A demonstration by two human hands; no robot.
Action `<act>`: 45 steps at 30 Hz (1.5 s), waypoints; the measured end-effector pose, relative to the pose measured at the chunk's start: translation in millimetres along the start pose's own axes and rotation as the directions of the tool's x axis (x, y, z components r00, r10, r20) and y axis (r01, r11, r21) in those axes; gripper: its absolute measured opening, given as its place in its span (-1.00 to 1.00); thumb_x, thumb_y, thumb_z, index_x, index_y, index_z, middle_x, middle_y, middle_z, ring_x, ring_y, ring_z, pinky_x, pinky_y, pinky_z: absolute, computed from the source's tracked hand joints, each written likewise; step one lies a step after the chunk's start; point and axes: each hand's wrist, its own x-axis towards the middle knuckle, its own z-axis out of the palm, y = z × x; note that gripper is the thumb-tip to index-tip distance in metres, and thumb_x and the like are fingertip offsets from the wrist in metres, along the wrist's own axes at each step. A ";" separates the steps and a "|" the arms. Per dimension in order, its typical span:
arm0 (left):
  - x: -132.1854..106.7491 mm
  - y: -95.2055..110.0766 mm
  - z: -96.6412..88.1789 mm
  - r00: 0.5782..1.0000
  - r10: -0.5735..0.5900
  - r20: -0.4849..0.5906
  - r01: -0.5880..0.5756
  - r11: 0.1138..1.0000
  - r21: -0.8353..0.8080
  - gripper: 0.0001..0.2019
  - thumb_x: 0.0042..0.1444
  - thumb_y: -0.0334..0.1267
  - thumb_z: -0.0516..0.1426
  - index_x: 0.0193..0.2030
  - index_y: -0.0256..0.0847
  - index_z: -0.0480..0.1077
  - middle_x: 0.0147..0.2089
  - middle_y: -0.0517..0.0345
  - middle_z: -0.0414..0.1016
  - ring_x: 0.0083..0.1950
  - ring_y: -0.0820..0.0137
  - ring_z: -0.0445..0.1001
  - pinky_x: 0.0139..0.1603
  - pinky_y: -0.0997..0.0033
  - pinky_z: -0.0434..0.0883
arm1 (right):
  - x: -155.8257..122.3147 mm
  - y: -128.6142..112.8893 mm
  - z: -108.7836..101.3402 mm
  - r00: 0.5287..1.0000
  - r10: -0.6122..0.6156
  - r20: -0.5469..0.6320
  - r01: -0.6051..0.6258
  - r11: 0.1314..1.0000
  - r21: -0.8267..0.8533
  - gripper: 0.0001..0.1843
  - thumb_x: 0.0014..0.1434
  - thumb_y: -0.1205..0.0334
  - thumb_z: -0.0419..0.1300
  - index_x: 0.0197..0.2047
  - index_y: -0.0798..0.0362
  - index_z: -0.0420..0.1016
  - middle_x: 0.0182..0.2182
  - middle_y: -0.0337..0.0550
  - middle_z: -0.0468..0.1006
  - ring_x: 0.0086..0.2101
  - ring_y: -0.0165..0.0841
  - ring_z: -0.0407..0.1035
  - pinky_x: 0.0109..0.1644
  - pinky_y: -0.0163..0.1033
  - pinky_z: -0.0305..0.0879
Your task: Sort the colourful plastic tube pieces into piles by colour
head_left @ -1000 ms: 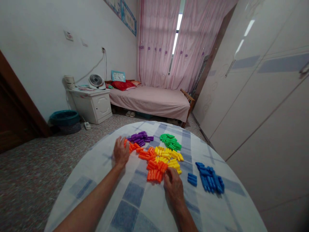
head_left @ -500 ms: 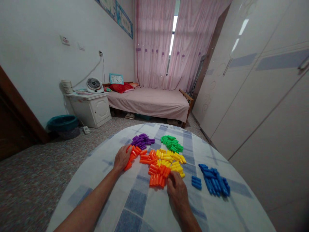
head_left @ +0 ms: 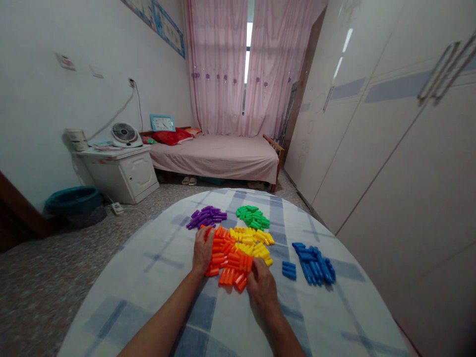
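Note:
Small tube-shaped plastic pieces lie in coloured heaps on a table. My left hand [head_left: 203, 251] is cupped along the left edge of the orange pieces [head_left: 223, 259], its fingers pressing their side. At the heap's right edge, my right hand [head_left: 265, 286] has its fingers closed at a row of orange pieces; its fingertips are partly hidden. Yellow pieces [head_left: 255, 243] touch the orange heap on the right. Behind lie purple pieces [head_left: 207, 217] at left and green pieces [head_left: 253, 217] at right. Farther right are a blue heap [head_left: 315, 264] and a small blue row [head_left: 289, 270].
A checked cloth covers the round table [head_left: 148, 292]. Beyond it stands a bed [head_left: 223, 153]. A white cabinet [head_left: 139, 176] with a fan [head_left: 124, 134] and a teal bin [head_left: 74, 203] are on the left. A tall wardrobe [head_left: 372, 148] lines the right.
My left hand has pushed the loose orange pieces right, closing the gap to the main orange heap. My right hand stays beside the heap. The view has turned slightly right.

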 end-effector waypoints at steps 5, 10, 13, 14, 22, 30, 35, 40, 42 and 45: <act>-1.9 30.3 15.2 0.997 0.066 0.042 -0.063 0.995 -0.082 -0.67 0.15 -0.13 0.00 -0.08 -0.26 0.43 0.01 -0.06 0.42 0.10 0.27 0.35 0.24 0.16 0.23 | 0.1 -0.6 -0.2 1.000 -0.008 0.004 0.008 1.000 0.010 -0.84 0.10 0.35 -0.04 -0.29 0.03 0.33 -0.32 -0.18 0.41 -0.29 -0.34 0.29 -0.16 -0.26 0.19; -15.9 64.7 30.8 0.948 0.209 0.240 -0.189 0.976 -0.104 -0.71 0.14 -0.21 0.04 -0.07 -0.25 0.45 0.07 -0.06 0.42 0.15 0.27 0.35 0.25 0.15 0.23 | 0.8 -1.8 -0.7 1.000 -0.022 0.004 0.022 1.000 0.016 -0.83 0.08 0.37 -0.05 -0.31 0.03 0.32 -0.33 -0.19 0.42 -0.29 -0.35 0.29 -0.16 -0.27 0.19; -25.3 78.6 32.5 0.866 0.271 0.420 -0.231 0.962 -0.143 -0.71 0.17 -0.20 0.04 -0.04 -0.21 0.44 0.09 -0.03 0.45 0.15 0.29 0.38 0.23 0.17 0.27 | 0.4 -0.7 -0.4 0.999 -0.032 0.002 0.032 0.999 0.016 -0.82 0.07 0.37 -0.05 -0.29 0.02 0.34 -0.31 -0.18 0.43 -0.28 -0.35 0.31 -0.16 -0.28 0.21; -24.9 80.7 30.0 0.845 0.298 0.444 -0.261 0.954 -0.146 -0.71 0.18 -0.18 0.04 -0.03 -0.20 0.44 0.11 -0.02 0.43 0.16 0.29 0.37 0.24 0.18 0.27 | 0.2 -0.4 -0.4 0.999 -0.034 0.000 0.034 0.999 0.015 -0.81 0.07 0.37 -0.04 -0.28 0.03 0.35 -0.31 -0.18 0.44 -0.28 -0.35 0.31 -0.16 -0.29 0.22; 81.4 15.1 -43.7 0.962 0.268 0.044 -0.271 0.950 0.155 -0.60 0.19 -0.05 -0.07 -0.04 -0.23 0.43 0.17 -0.07 0.33 0.24 0.22 0.27 0.32 0.09 0.15 | -0.6 -4.8 -6.9 0.999 -0.041 -0.027 0.041 0.999 0.021 -0.78 0.11 0.29 0.00 -0.23 0.03 0.44 -0.32 -0.14 0.49 -0.29 -0.34 0.36 -0.19 -0.31 0.29; 157.1 -59.4 -63.8 0.964 0.051 0.260 -0.095 0.983 0.159 -0.42 0.09 0.17 -0.09 -0.05 -0.25 0.44 0.12 -0.13 0.44 0.21 0.16 0.34 0.30 0.07 0.17 | -2.3 15.6 -1.8 0.996 -0.091 -0.025 0.091 0.996 0.001 -0.74 0.19 0.16 0.03 -0.14 0.01 0.48 -0.22 -0.08 0.54 -0.22 -0.29 0.43 -0.14 -0.30 0.37; 168.3 -63.8 -37.6 0.906 0.034 0.423 -0.082 0.992 0.096 -0.38 0.04 0.25 -0.04 -0.01 -0.20 0.46 0.14 -0.04 0.44 0.23 0.16 0.33 0.33 0.14 0.13 | -1.0 33.8 -2.5 0.983 -0.179 0.049 0.181 0.983 -0.032 -0.74 0.19 0.24 0.05 -0.08 -0.01 0.46 -0.21 -0.11 0.55 -0.19 -0.32 0.46 -0.09 -0.31 0.39; 156.3 -46.2 -13.0 0.791 0.029 0.611 -0.022 1.000 -0.019 -0.39 0.06 0.21 0.04 0.10 -0.18 0.42 0.20 0.01 0.40 0.25 0.19 0.30 0.36 0.17 0.07 | -4.6 33.4 -2.1 0.987 -0.148 0.060 0.149 0.989 -0.009 -0.73 0.18 0.26 0.04 -0.07 -0.01 0.44 -0.19 -0.13 0.54 -0.16 -0.33 0.45 -0.05 -0.30 0.37; 145.0 -35.6 -5.0 0.795 0.034 0.606 0.008 0.998 -0.066 -0.43 0.04 0.18 0.08 0.05 -0.18 0.46 0.15 0.02 0.45 0.22 0.17 0.34 0.34 0.15 0.11 | -6.4 30.2 -0.1 0.995 -0.093 0.026 0.093 0.996 0.010 -0.73 0.19 0.24 0.03 -0.07 0.00 0.44 -0.17 -0.10 0.53 -0.14 -0.30 0.43 -0.03 -0.27 0.36; 126.4 -19.2 4.7 0.810 0.064 0.582 0.033 0.987 -0.154 -0.53 0.06 0.13 0.07 -0.08 -0.16 0.54 0.01 0.03 0.55 0.09 0.18 0.45 0.25 0.16 0.24 | -6.7 22.2 0.9 0.999 -0.033 0.014 0.032 0.998 0.044 -0.74 0.19 0.24 0.01 -0.10 0.00 0.44 -0.16 -0.08 0.51 -0.12 -0.28 0.41 -0.01 -0.23 0.34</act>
